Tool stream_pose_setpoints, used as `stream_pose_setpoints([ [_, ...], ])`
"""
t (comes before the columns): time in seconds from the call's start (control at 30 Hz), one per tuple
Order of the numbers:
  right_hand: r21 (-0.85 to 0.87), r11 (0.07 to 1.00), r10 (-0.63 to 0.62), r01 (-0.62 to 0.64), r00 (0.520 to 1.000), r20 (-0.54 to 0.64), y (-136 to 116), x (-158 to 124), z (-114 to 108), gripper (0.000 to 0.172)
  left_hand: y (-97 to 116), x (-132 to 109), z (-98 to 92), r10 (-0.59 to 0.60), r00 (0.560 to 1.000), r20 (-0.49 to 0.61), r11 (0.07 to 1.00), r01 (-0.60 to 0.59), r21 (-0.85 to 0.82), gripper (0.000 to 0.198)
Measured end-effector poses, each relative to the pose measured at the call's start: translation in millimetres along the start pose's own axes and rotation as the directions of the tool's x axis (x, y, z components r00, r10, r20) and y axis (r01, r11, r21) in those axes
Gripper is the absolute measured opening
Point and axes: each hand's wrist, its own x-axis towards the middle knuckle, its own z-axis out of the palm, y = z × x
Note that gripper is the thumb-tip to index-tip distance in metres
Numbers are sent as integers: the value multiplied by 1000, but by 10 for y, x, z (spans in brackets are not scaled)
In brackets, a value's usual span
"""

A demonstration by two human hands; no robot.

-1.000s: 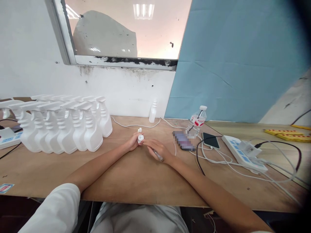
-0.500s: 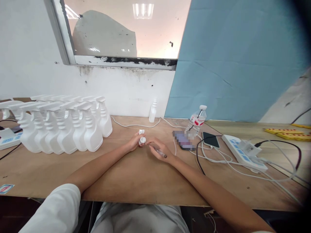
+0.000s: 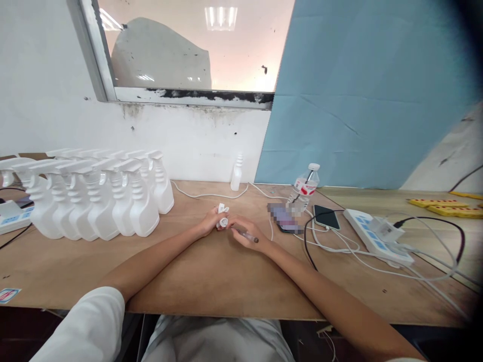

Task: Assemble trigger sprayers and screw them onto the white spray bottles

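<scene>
My left hand (image 3: 211, 221) is closed around a small white plastic spray head (image 3: 223, 213). It is held just above the wooden table, with its round collar turned toward me. Close beside it on the right, my right hand (image 3: 246, 232) grips a slim screwdriver-like tool (image 3: 249, 236) with a brownish handle. The tool's tip points toward the spray head, but my fingers hide its end. Behind the hands a small white bottle (image 3: 236, 173) stands upright against the wall.
Rows of white spray bottles (image 3: 141, 211) stand at the left. On the right are a clear water bottle (image 3: 305, 188), two phones, one a dark phone (image 3: 326, 217), a white power strip (image 3: 377, 239) and tangled cables. Yellow pieces (image 3: 451, 210) lie at the far right.
The spray head has turned in my left hand, so its collar faces more to the side. My right fingers have come nearer to it, and the tool's thin shaft is now largely hidden.
</scene>
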Motion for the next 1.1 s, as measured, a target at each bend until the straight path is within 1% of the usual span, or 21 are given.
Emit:
stream_pose_setpoints([
  [0.13,6,998,-64,64,998,0,6,0,20,20,5,-4,2,4,1000,-5,1000,-4,-14,38],
  [0.23,21,994,-110,111,993,-36,5,8,49,20,26,1,-19,-2,1000,-12,999,1,-45,38],
  [0.37,32,994,-104,108,990,-95,-15,13,66,20,52,0,-43,-19,1000,3,997,20,-69,36],
  [0.5,25,994,-108,110,991,-79,-29,10,67,21,44,-2,-42,-18,1000,13,997,19,-75,37],
  [0.6,-52,988,-146,143,987,-71,5,16,86,23,28,-3,-30,-10,1000,20,998,12,-64,39],
  [0.7,-215,962,-188,166,979,-84,74,30,110,28,18,-5,-16,-6,999,37,999,8,-47,40],
  [0.77,-290,938,-223,190,971,-86,114,40,116,30,10,-3,-11,-2,999,33,999,4,-41,40],
  [0.87,-281,931,-267,233,960,-86,122,47,95,27,-13,15,-13,13,1000,-24,999,-14,-33,41],
  [0.97,-207,962,-207,178,970,-127,75,43,21,23,-46,50,-26,52,990,-128,998,-56,-25,41],
  [1.03,-178,980,-117,86,978,-171,55,36,-64,19,-62,74,-39,74,979,-190,997,-80,-23,40],
  [1.1,-166,985,-2,-36,974,-226,77,22,-168,16,-71,92,-51,64,974,-217,997,-74,-35,38],
])
